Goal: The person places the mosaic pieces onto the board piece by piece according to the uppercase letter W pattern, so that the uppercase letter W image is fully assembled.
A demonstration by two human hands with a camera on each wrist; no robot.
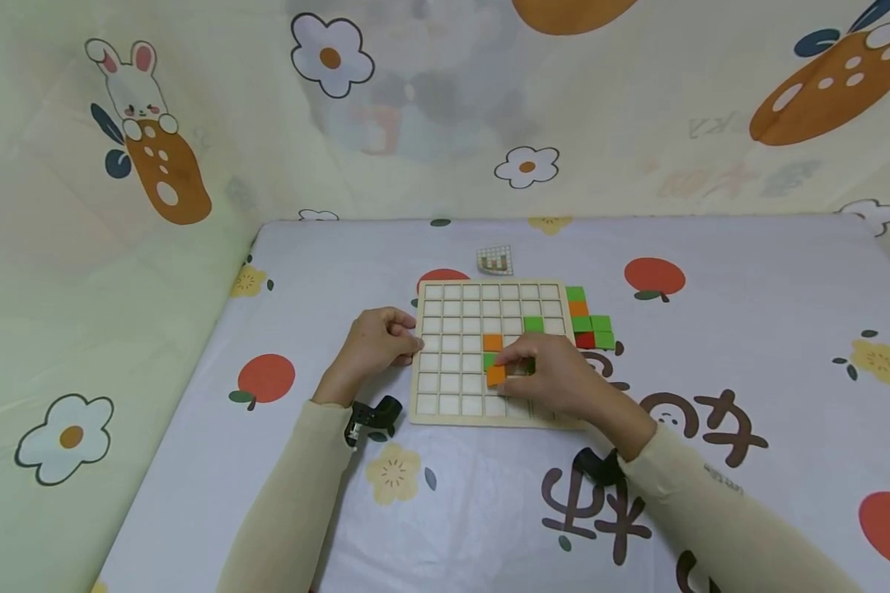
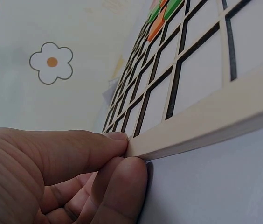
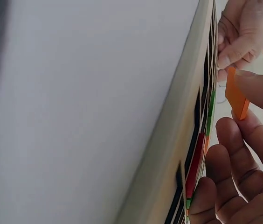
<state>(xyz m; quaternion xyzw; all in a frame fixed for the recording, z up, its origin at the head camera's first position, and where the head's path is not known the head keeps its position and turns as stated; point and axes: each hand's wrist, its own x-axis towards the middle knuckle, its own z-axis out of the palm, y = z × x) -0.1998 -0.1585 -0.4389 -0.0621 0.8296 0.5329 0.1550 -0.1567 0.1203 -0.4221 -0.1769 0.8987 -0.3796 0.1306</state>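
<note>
A light wooden grid board (image 1: 439, 423) with square cells lies on the table. My left hand (image 1: 377, 336) is at its left edge, and in the left wrist view thumb and finger pinch the border (image 2: 169, 140). Over the board, my right hand (image 1: 552, 371) pinches an orange square tile (image 1: 496, 375) between thumb and fingers. The right wrist view shows this orange tile (image 3: 237, 95) tilted, held by its edges above the grid. Another orange tile (image 1: 493, 342) and a green tile (image 1: 489, 361) sit in cells just beyond; a further green tile (image 1: 534, 324) lies up and right. My right hand hides part of the board.
Right of the board, several loose tiles lie together: green (image 1: 602, 323), orange (image 1: 578, 308) and red (image 1: 585, 339). A small checked piece (image 1: 495, 260) lies behind the board. A patterned cloth (image 1: 749, 329) covers the table, and a printed curtain (image 1: 430, 123) stands behind.
</note>
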